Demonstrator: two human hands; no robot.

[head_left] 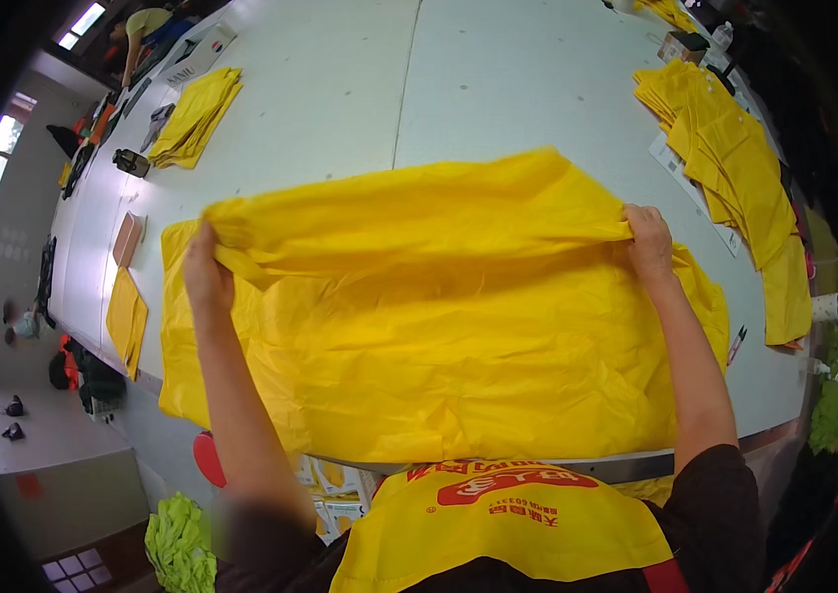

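Observation:
A wide piece of thin, crinkled yellow fabric point(459, 366) is spread along the near side of the table. Its upper part is raised in a long, slightly blurred fold point(419, 217) between my two hands. My left hand point(206, 275) is closed around the left end of this fold, where the material bunches up. At the right end, my right hand point(649, 244) pinches the edge with its fingers closed. The fold's far edge slopes down to the right hand, and a shadow lies beneath it. Part of the lower layer is hidden by the fold.
Stacked yellow pieces point(197, 114) lie at the far left, near a white box point(200, 51). More yellow pieces point(720, 148) run along the right edge of the pale table point(340, 109). A pen point(737, 345) lies near right. Another person point(142, 30) leans in at far left.

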